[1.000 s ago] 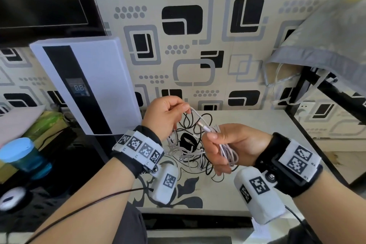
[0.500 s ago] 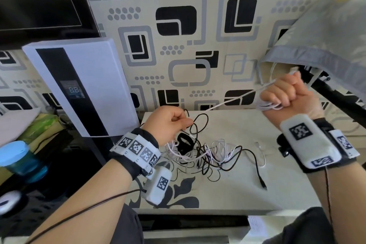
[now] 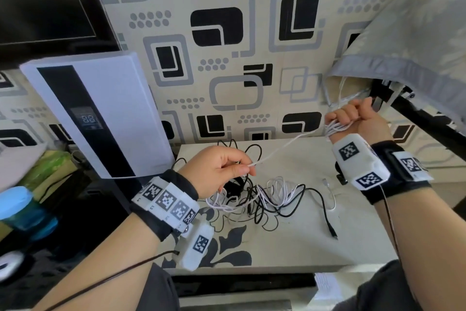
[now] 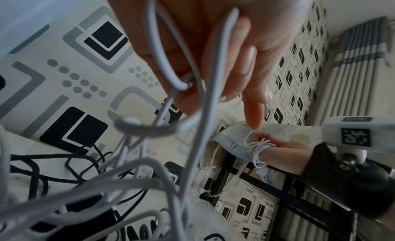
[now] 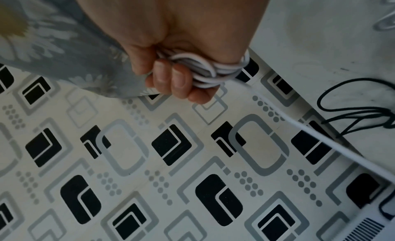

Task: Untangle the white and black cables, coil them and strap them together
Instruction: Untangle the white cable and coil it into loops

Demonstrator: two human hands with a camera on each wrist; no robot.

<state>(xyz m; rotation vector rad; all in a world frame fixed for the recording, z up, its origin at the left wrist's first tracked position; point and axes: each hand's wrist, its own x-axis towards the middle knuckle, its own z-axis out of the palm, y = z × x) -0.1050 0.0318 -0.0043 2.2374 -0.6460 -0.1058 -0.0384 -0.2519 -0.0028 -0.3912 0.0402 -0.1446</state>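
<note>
A white cable (image 3: 282, 146) runs taut between my two hands. My right hand (image 3: 353, 119), raised at the right near the wall, grips several white loops (image 5: 205, 70) in its fist. My left hand (image 3: 222, 169) pinches the white cable above the tangle, and white strands (image 4: 192, 96) hang from its fingers. On the table below lies a tangle of white cable (image 3: 274, 189) and black cable (image 3: 312, 197). The black cable's plug (image 3: 334, 234) trails toward the table's front right.
A white box with a black stripe (image 3: 95, 114) leans against the wall at the left. A grey pillow (image 3: 416, 40) overhangs a black frame (image 3: 428, 121) at the right. The small table (image 3: 315, 250) has a front edge close to me. A blue-lidded jar (image 3: 17, 207) stands far left.
My right hand went from beside the left hand up and to the right, drawing the white cable taut out of the tangle. It has since held there. The left hand stayed put.
</note>
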